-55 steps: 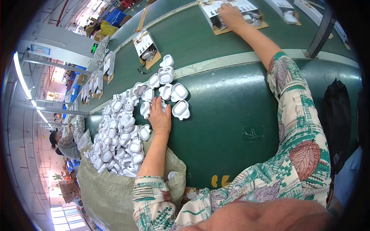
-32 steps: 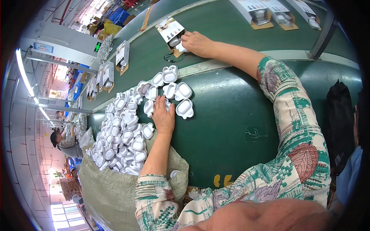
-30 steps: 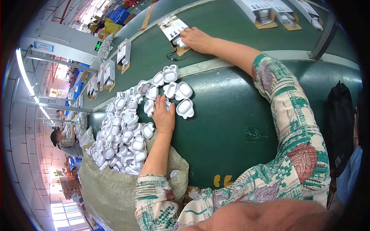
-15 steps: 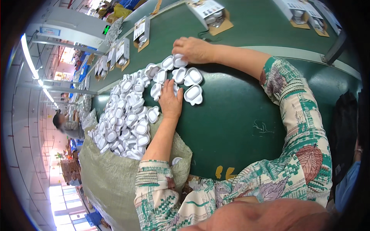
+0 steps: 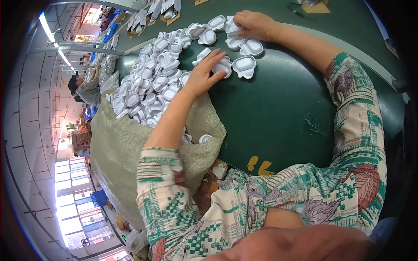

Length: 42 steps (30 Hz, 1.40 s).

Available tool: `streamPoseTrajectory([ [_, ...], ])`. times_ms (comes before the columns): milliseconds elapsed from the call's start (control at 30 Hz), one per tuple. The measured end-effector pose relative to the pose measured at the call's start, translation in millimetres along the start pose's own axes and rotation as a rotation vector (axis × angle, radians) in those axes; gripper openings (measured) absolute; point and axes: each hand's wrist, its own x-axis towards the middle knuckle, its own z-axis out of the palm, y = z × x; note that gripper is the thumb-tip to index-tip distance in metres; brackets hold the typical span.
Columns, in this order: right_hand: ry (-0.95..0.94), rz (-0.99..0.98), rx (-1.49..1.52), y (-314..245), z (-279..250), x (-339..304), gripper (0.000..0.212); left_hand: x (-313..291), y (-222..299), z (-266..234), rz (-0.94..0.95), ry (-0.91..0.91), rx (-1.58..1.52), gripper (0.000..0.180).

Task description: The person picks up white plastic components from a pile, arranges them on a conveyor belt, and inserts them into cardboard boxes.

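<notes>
White plastic pieces with a recessed oval middle and a wavy rim lie loosely on the green table (image 5: 278, 113). My right hand (image 5: 259, 27) is at the table's far side, its fingers curled over the edge of a white plastic piece (image 5: 234, 28). Its fingertips are partly hidden. My left hand (image 5: 203, 77) has its fingers spread, with the thumb beside another white piece (image 5: 223, 66). One more white piece (image 5: 244, 66) lies just to the right of that. A large heap of such pieces (image 5: 150, 78) rises left of my left hand.
A pale green woven sack (image 5: 117, 152) lies under and in front of the heap. Opened printed boxes (image 5: 170, 12) stand on the surface beyond the table's raised pale edge (image 5: 300, 37). Yellow tape marks (image 5: 258, 166) are near my body. A person (image 5: 87, 89) works at the far left.
The view has shifted, so the table sits higher in it. My left hand has spread its fingers and its thumb. My right hand stays at the far pieces, with several now clustered beside it.
</notes>
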Motion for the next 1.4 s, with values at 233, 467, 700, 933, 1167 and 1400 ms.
streamPoseTrajectory([
  [233,0.013,0.031,0.021,2,1,-2,0.024,-76,18,-30,0.150,-0.205,0.366,0.041],
  [467,0.027,0.019,0.005,9,5,-2,0.019,-91,50,-37,0.047,-0.610,0.833,0.006],
  [700,0.255,-0.317,-0.259,5,-1,1,0.013,-132,53,-82,0.123,-0.646,0.733,0.011],
  [933,-0.023,-0.048,-0.244,13,-13,6,0.013,-111,56,-78,-0.421,-0.680,0.693,0.026],
  [1167,0.081,-0.084,-0.213,22,-2,5,0.023,-127,22,-45,-0.552,-0.560,0.900,0.043],
  [1400,0.137,0.027,-0.538,52,-39,3,0.015,-122,25,-39,-0.207,-0.652,1.121,0.036],
])
